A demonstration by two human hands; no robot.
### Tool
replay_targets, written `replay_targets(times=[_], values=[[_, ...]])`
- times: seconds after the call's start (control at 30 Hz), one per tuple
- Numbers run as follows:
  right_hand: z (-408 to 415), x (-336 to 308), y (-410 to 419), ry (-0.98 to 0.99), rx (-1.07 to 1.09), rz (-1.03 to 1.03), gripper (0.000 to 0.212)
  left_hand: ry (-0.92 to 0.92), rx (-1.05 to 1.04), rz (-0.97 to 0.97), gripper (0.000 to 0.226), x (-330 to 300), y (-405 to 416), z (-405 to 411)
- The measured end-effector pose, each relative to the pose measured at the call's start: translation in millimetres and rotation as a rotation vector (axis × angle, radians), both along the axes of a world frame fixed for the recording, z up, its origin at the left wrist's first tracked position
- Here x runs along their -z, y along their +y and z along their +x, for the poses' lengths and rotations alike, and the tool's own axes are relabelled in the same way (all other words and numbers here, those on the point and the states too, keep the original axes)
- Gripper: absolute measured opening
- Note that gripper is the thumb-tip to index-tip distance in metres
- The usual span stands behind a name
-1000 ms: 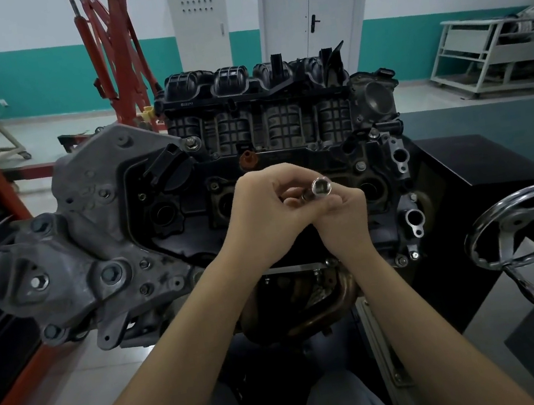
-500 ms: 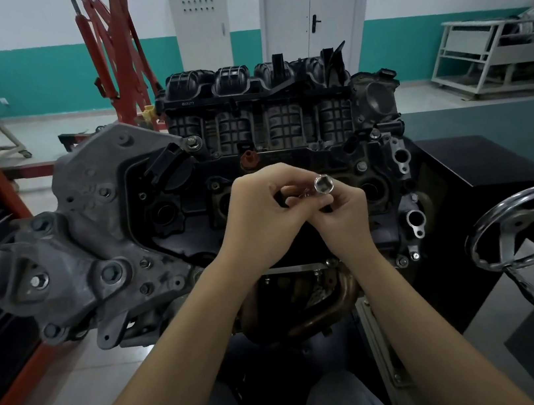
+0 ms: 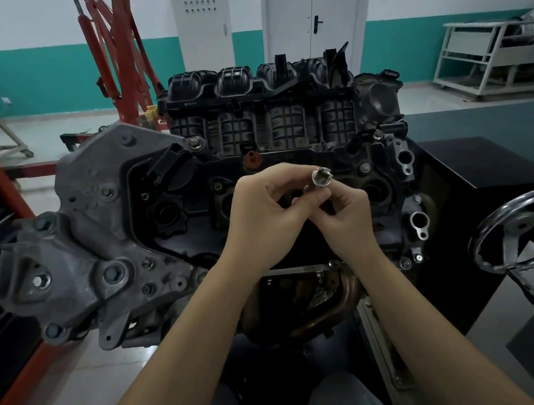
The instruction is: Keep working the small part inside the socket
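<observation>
The socket (image 3: 321,176) is a small chromed steel piece, and we judge it light, rigid and hard, with a polished wall that will slip under a loose pinch. We would take hold of it on the cylindrical wall below the open mouth, where the fingertips can bear on opposite sides. It sits above both hands, in front of the black valve cover, its hollow end turned up toward the camera.

Our right hand (image 3: 347,218) has its fingers curled close, thumb and forefinger pinching the lower part of the socket from beneath; the upper rim stands free of the fingertips. Our left hand (image 3: 261,217) is curled as well, its fingertips meeting the right hand's just left of the socket and bearing on a thin metal part at its base. We cannot tell what that part is, nor how much of it the left fingers enclose.

Directly behind the fingers lies the engine (image 3: 285,151), with a brown cap (image 3: 251,160) just beyond them and the ribbed intake manifold (image 3: 260,99) further back. To the left of the hands stands the grey mounting bracket (image 3: 90,235). Below the wrists the exhaust pipes (image 3: 326,304) show. Well to the right is a chromed handwheel (image 3: 533,232), and far behind, left, a red hoist (image 3: 117,47).
</observation>
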State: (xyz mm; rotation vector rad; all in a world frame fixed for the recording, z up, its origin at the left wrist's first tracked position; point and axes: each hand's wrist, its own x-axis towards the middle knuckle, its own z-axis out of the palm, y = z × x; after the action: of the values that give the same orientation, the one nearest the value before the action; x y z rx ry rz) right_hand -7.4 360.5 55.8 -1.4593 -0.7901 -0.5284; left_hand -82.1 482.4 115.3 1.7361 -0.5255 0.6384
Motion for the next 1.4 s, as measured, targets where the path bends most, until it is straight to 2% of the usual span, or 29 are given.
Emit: replay_targets(times=[0.1,0.3,0.5,0.63,0.73,0.83,0.93,1.03,1.13,1.3,1.4], values=[[-1.3,-0.5,1.6,0.023,0.003,0.021,0.022,0.034,0.062,-0.028,0.024,-0.2,2.1,-0.2],[-0.9,2.1,1.2,0.049,0.009,0.069,0.014,-0.031,-0.072,0.034,0.02,1.0,0.1,-0.6],[0.3,2.7,0.0,0.028,0.032,0.003,0.02,0.035,0.088,-0.036,0.03,1.5,1.9,-1.8],[0.6,3.6,1.5,0.075,0.036,0.042,0.01,0.013,-0.036,0.039,0.022,0.1,1.3,-1.5],[-0.1,3.0,0.0,0.06,0.049,0.026,0.014,-0.026,-0.1,0.067,0.016,-0.2,1.1,-1.4],[-2.7,0.9,-0.6,0.01,0.042,-0.023,0.018,0.003,-0.023,0.029,0.019,0.4,2.7,-1.5],[-1.9,1.5,0.4,0.042,0.073,-0.003,0.016,0.05,0.07,-0.018,0.024,0.6,3.7,-2.9],[-0.9,2.4,1.9,0.089,0.066,0.039,0.015,0.012,-0.041,0.017,0.021,0.4,1.3,-3.6],[-2.2,1.0,0.8,0.05,0.056,0.023,0.015,0.001,-0.085,0.016,0.017,-1.4,1.4,-3.3],[-4.8,1.2,0.3,0.02,0.058,-0.021,0.02,0.054,0.11,-0.01,0.025,-3.6,4.9,-5.0],[-1.7,3.2,1.0,0.064,0.062,0.025,0.013,0.045,0.083,0.002,0.025,-3.6,4.8,-5.1]])
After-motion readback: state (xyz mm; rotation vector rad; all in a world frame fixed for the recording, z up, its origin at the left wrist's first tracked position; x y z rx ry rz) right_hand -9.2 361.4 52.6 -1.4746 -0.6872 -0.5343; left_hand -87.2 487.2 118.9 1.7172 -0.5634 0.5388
